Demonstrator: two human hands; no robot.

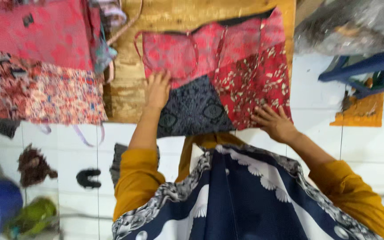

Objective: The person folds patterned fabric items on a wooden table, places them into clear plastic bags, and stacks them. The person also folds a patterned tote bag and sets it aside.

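A patchwork cloth piece (pixel 227 58) of red, pink and dark blue prints lies flat on a wooden board (pixel 130 95). It has thin pink straps near its top left. My left hand (pixel 158 89) rests flat on its left side, fingers spread, where pink meets dark blue. On the lower right red flowered patch, near the board's front edge, lies my right hand (pixel 274 122), palm down. Neither hand grips anything. Both arms wear mustard sleeves.
A pile of red and pink printed cloth (pixel 36 66) covers the board's left end and hangs over its edge. Cloth scraps (pixel 34 166) lie on the white tiled floor. A blue stool (pixel 361 71) and an orange cloth (pixel 361 111) stand at the right.
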